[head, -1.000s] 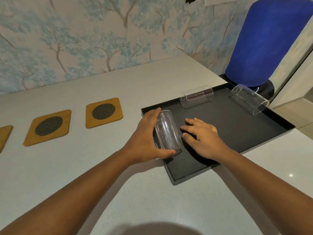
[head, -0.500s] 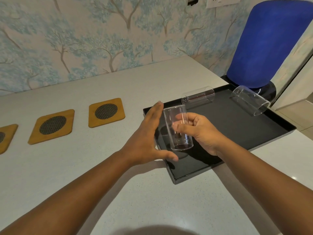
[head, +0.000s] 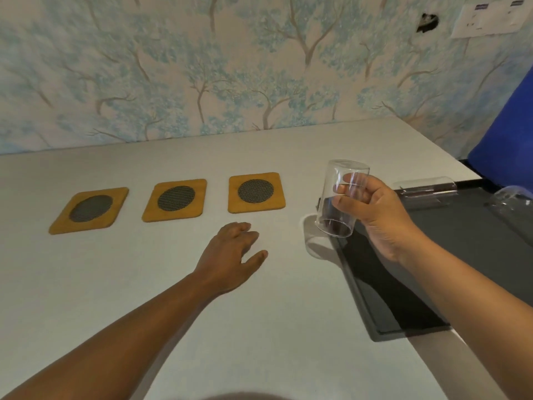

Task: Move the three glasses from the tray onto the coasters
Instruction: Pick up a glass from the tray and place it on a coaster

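My right hand grips a clear glass nearly upright in the air over the left end of the black tray. A second glass lies on its side at the tray's far edge, and a third glass lies at the right border of the view. Three wooden coasters with dark mesh centres sit in a row on the white table: left coaster, middle coaster, right coaster. My left hand rests open on the table below the right coaster, holding nothing.
The white table runs back to a wall with blue tree wallpaper. A large blue bottle stands at the far right behind the tray. A wall socket is at the top right.
My right hand has carried the glass up and leftward off the tray floor. My left hand let go of it and dropped to the table near the coasters. The view has swung left.
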Motion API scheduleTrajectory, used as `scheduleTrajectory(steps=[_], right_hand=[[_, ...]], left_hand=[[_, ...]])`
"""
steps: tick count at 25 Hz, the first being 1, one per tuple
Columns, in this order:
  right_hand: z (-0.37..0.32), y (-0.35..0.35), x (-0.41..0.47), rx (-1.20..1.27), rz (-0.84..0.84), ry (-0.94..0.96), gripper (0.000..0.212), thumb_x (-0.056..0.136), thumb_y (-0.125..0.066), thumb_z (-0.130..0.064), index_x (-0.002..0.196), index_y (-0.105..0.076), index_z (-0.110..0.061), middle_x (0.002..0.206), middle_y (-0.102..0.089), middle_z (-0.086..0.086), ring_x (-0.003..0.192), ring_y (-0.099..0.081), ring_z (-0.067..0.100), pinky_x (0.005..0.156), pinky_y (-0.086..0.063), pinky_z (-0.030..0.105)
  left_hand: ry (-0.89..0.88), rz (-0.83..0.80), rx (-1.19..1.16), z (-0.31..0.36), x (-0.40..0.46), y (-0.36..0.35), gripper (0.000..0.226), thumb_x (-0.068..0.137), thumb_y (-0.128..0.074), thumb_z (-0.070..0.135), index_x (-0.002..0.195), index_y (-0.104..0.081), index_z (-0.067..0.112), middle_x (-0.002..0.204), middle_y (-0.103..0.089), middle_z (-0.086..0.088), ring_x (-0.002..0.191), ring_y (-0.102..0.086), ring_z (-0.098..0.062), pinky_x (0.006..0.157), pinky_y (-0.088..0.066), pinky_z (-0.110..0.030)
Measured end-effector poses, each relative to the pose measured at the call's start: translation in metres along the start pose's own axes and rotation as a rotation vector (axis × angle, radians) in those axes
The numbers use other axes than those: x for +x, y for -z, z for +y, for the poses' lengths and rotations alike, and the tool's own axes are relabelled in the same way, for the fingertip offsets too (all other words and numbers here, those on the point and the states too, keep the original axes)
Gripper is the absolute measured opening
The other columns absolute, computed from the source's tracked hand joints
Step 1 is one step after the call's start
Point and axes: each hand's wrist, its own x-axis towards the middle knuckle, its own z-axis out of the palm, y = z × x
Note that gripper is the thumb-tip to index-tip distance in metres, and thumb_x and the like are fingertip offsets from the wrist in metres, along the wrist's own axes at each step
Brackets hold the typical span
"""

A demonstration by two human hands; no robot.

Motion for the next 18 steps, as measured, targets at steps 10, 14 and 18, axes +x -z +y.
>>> scheduleTrajectory(steps=[10, 14, 18], right_hand=[[0.031, -0.114, 0.102, -0.174, -0.022, 0.104, 0.075, 0.054, -0.095, -0.044, 0.120, -0.064, -0.033, 0.121, -0.068, -0.002, 0.113, -0.067, 0.016, 0.090, -0.059, 0.037], [0.047, -0.136, 0.139, -0.229, -0.011, 0.107, 0.076, 0.060, -0.095, -0.039, 0.127, -0.061, -0.029, 0.123, -0.066, -0.002, 0.115, -0.065, 0.015, 0.095, -0.058, 0.043], [0.066, -0.147, 0.162, -0.268, -0.026, 0.112, 0.071, 0.067, -0.095, -0.029, 0.129, -0.060, -0.027, 0.127, -0.067, -0.004, 0.118, -0.064, 0.012, 0.097, -0.056, 0.040]], left_hand=[[0.056, 0.010, -0.083, -0.064, 0.051, 0.016, 0.069, 0.099, -0.056, 0.051, 0.155, -0.036, 0.015, 0.165, -0.025, -0.009, 0.151, -0.019, -0.022, 0.117, -0.024, -0.035], [0.094, 0.033, -0.151, -0.068, 0.075, 0.011, 0.061, 0.101, -0.056, 0.043, 0.152, -0.041, 0.014, 0.165, -0.029, -0.010, 0.152, -0.022, -0.023, 0.117, -0.028, -0.039], [0.131, 0.034, -0.162, -0.072, 0.078, 0.002, 0.057, 0.103, -0.051, 0.046, 0.150, -0.046, 0.014, 0.163, -0.033, -0.009, 0.149, -0.029, -0.024, 0.114, -0.032, -0.040]])
